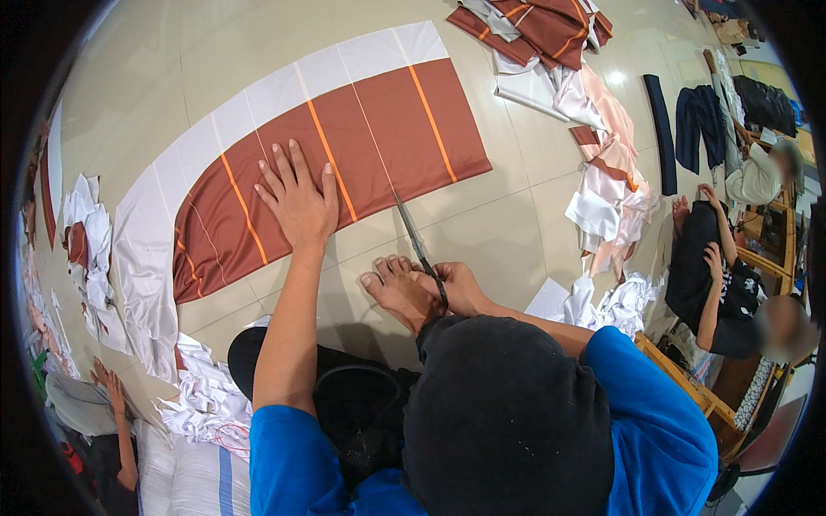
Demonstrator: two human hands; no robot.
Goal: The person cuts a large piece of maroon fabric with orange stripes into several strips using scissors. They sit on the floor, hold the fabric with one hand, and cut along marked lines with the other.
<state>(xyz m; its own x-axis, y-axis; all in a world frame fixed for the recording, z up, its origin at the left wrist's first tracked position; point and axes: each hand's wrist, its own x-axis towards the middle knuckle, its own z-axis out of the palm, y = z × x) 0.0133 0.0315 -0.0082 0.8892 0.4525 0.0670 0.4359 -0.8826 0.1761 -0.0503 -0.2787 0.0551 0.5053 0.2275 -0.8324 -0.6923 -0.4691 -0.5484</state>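
Observation:
A long piece of brown and white fabric (379, 112) with orange and thin pale stripes lies spread on the tiled floor. My left hand (297, 202) presses flat on its brown part, fingers spread. Below the fabric's near edge, my right hand (460, 288) grips a pair of scissors (411, 230) by the dark handles. The blade tips meet the near edge of the cloth at a thin pale line. Part of the handles and some right-hand fingers are hidden. My bare foot (396, 292) rests just left of the scissors.
Crumpled brown, white and peach fabric (607, 155) lies at the right. White scraps (206, 396) and white sacks (198, 482) are at the lower left. Two people sit at the right beside a wooden frame (688, 378); another person's hands (110, 387) show at the left.

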